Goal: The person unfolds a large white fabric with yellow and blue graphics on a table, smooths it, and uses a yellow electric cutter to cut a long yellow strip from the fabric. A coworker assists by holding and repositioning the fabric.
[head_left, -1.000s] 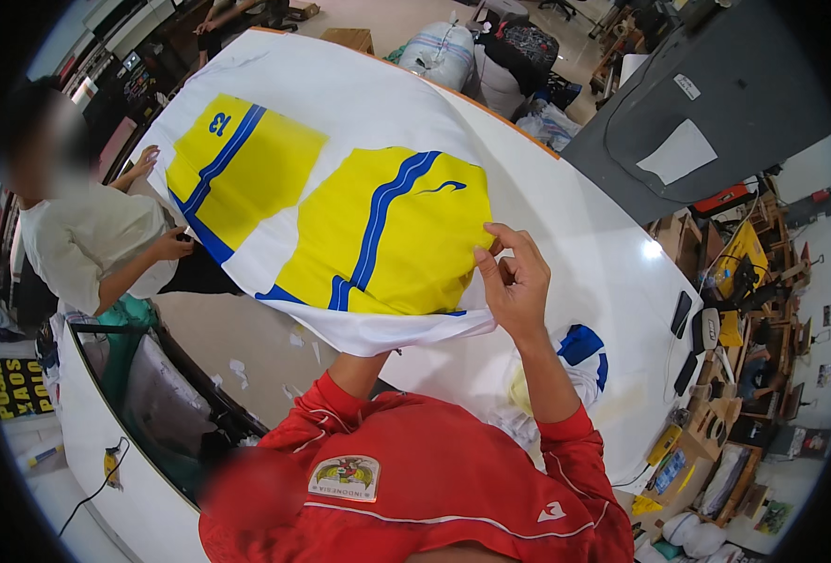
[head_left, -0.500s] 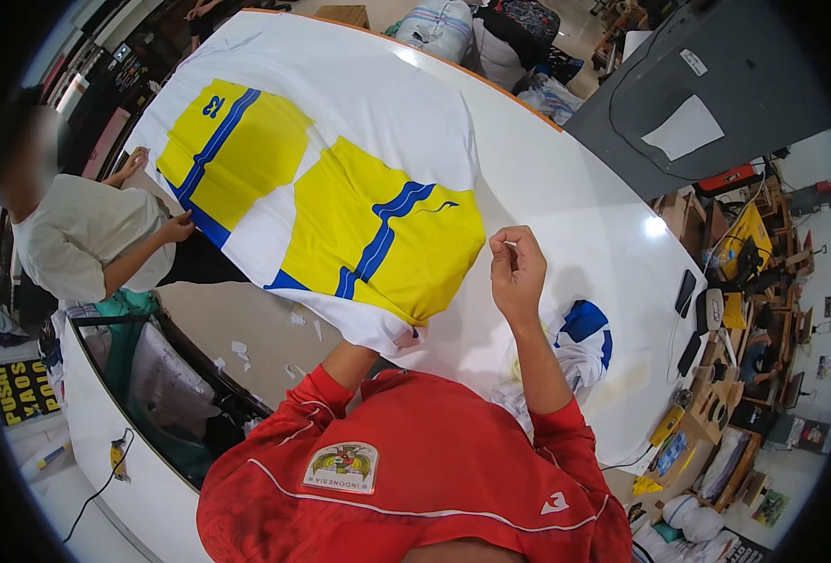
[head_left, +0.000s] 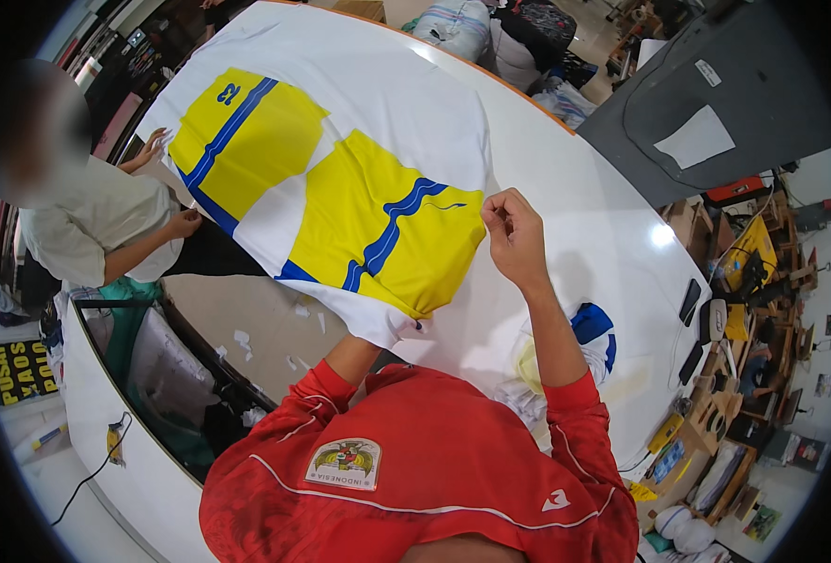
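Note:
A large white fabric sheet with yellow jersey panels (head_left: 359, 202), striped in blue, lies spread over the table. My right hand (head_left: 514, 230) is raised at the right edge of the nearer panel. Thumb and forefinger are pinched together against the yellow corner; whether they grip cloth or something finer is unclear. My left forearm (head_left: 351, 360) runs under the sheet's near white border (head_left: 378, 319), which hides the hand. A tiny dark spot (head_left: 419, 326) shows on that border. Across the left side, a co-worker's hand (head_left: 184, 223) is at the fabric's edge, their other hand (head_left: 155, 143) farther back.
A crumpled white, blue and pale yellow cloth (head_left: 592, 324) lies on the white table (head_left: 612, 253) beside my right forearm. Dark handheld items (head_left: 689, 300) sit at its right edge. Left of me, a bin (head_left: 167, 394) holds fabric; paper scraps (head_left: 242, 340) litter the floor.
My right hand has moved slightly up and in toward the yellow panel's corner, its pinched fingertips now meeting the edge. The co-worker's far hand has lifted a little from the fabric.

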{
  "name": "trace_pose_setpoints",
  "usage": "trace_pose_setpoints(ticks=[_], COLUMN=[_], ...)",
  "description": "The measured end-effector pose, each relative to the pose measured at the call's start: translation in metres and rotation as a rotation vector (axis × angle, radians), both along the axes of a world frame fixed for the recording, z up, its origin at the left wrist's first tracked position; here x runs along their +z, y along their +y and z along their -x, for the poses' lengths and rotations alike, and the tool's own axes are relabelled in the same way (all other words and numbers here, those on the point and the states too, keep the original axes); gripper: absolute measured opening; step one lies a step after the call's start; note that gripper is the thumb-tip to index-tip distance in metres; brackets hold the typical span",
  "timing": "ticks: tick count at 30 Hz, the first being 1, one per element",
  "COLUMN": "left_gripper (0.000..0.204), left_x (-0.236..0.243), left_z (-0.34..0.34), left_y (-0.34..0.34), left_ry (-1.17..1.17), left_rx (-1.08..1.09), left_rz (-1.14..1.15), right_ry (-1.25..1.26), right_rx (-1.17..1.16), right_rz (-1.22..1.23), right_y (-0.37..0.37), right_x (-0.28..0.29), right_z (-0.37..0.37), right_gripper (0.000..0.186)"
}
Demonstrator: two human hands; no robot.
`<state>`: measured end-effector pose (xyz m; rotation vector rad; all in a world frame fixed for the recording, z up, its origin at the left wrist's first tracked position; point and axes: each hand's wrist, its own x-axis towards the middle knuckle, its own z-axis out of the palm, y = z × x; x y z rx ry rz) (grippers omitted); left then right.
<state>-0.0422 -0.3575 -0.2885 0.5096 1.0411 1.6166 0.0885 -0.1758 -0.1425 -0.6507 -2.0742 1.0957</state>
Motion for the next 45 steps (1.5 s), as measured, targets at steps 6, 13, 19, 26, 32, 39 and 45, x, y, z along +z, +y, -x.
trace_pose_setpoints(ticks=[6,13,19,26,32,39,45], left_gripper=[0.033,0.032,0.032,0.031,0.031,0.030,0.032], left_x=[-0.005,-0.014,-0.017,-0.022,-0.068,-0.073,0.008], left_z=[-0.009,-0.021,-0.022,-0.035,-0.062,-0.011,0.001], left_y=[-0.003,-0.008,-0.008,0.006,-0.018,-0.095,-0.040], left_ry=[0.005,0.009,0.034,0.204,0.826,1.099,0.821], left_rx=[-0.022,-0.053,-0.083,-0.146,-0.421,-0.969,-0.458], left_rz=[0.004,0.013,0.009,0.021,0.078,0.148,0.208], right_ry=[0.019,0.044,0.062,-0.007,-0.307,-0.313,-0.277], right_rx=[0.018,0.017,0.007,-0.002,-0.087,-0.139,-0.122], right_rz=[0.067,0.081,0.098,0.188,0.217,0.278,0.313], right_y=[-0.001,-0.002,0.000,0.000,0.005,0.002,-0.003], right_x=[-0.004,-0.005,-0.007,-0.038,-0.137,-0.166,-0.170], right_z=[0.012,0.019,0.019,0.006,-0.025,-0.049,-0.050], right_gripper=[0.005,0.006,0.005,0.004,0.011,0.013,0.013])
